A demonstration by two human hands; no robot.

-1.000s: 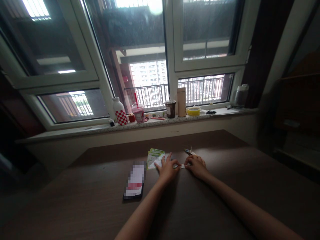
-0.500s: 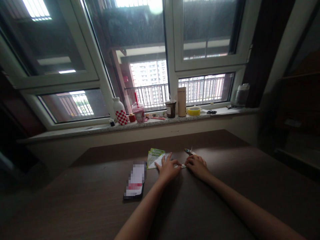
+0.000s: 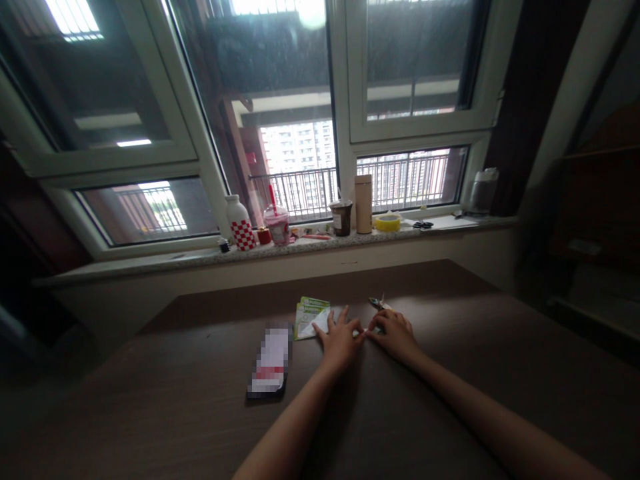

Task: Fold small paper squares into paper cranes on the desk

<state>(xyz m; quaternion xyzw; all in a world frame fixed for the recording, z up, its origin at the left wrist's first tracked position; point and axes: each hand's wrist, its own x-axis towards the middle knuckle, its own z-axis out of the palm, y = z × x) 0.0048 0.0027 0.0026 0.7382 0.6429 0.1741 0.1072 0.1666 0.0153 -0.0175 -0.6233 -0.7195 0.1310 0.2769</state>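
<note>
Table (image 3: pixel 180 413): dark brown, spread across the lower frame. Left hand (image 3: pixel 343 345) and right hand (image 3: pixel 396 335) are set fingertip to fingertip, right of lower centre. Change noted: the gap between the fingertips has been nearly closed, so the pale strip (image 3: pixel 365 331) is now mostly covered; by judgement, fine two-handed work is being done on it. Left grip: thumb and forefinger pinched on the strip, other fingers spread. Right grip: fingertips drawn together on its other end. Phone (image 3: pixel 271 357) is laid at left of the hands; green-and-white packets (image 3: pixel 314 303) lie just beyond the left hand. A small shiny item (image 3: pixel 375 303), not identifiable, is seen beyond the right hand.
</note>
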